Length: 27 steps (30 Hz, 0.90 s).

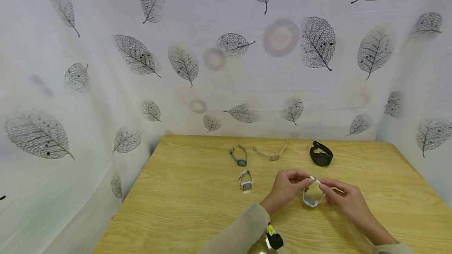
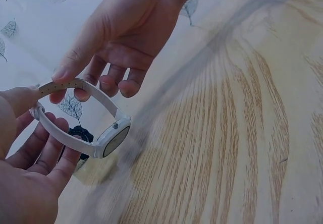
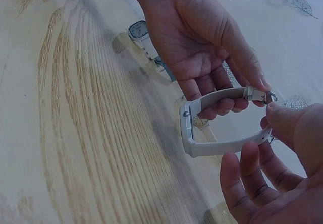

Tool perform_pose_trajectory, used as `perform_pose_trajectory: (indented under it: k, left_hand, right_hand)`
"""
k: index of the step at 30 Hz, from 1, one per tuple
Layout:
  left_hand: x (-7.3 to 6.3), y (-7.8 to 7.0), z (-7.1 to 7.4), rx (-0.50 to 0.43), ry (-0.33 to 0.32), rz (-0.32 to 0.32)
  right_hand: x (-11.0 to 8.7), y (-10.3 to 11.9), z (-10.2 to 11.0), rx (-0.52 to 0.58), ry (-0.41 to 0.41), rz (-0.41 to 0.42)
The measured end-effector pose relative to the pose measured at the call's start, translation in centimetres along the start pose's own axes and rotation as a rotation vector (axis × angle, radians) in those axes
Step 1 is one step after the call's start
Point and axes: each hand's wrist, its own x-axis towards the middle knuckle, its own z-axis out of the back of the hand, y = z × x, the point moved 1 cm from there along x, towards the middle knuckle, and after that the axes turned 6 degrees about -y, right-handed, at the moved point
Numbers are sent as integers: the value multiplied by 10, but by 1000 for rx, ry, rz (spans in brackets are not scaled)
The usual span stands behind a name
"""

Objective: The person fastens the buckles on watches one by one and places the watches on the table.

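A white wristwatch (image 1: pixel 310 201) is held up in a loop over the table's right half, its dial at the bottom and its strap ends on top. My left hand (image 1: pixel 287 187) pinches the strap end with the metal buckle (image 3: pixel 271 98) between thumb and fingers. On the other side, my right hand (image 1: pixel 346 199) pinches the strap end with the holes (image 2: pixel 63 85). The two ends meet or nearly meet between the fingertips; whether the strap passes through the buckle I cannot tell. The watch's dial (image 2: pixel 115 141) faces away from the hands.
Behind the hands lies a black watch (image 1: pixel 321 155). To the left are a white watch (image 1: pixel 246 183), a grey-strapped watch (image 1: pixel 241 162) and a pale thin-strapped watch (image 1: pixel 274 156). The wooden table (image 1: pixel 176 203) meets a leaf-patterned curtain (image 1: pixel 212 101) at back and sides.
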Motion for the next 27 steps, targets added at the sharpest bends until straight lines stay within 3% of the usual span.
perform_pose_trajectory:
  k: [10, 19, 27]
  left_hand:
    - [2, 1, 2, 22, 35, 45]
    - [2, 4, 2, 31, 62, 11]
    - [3, -1, 6, 12, 46, -23]
  right_hand:
    - [2, 1, -5, -19, -3, 33]
    - [4, 2, -8, -22, -7, 17]
    - [1, -2, -8, 45, 58, -9]
